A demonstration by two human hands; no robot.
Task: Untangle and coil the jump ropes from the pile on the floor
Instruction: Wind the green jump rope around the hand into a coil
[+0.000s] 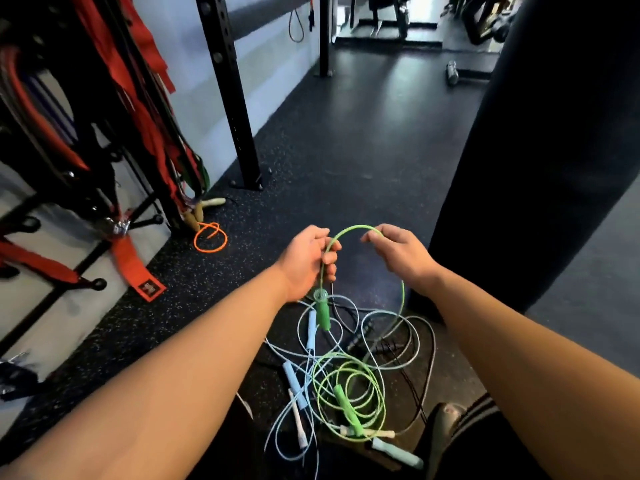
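Observation:
A tangled pile of jump ropes point(346, 379) lies on the dark rubber floor below my hands: green, pale blue and white cords with several handles. My left hand point(304, 261) is closed around the green rope point(353, 229) near its end, and one green handle point(322, 311) hangs just under that fist. The cord arches from there to my right hand point(401, 254), which pinches it between fingertips, then drops down into the pile. A second green handle point(346, 408) rests among green loops on the floor.
An orange rope point(210, 237) lies coiled by a black rack post point(235, 109) at the left, below hanging red straps point(135, 258). A large black punching bag point(533, 150) stands close on the right. My knee point(460, 441) shows at the lower right.

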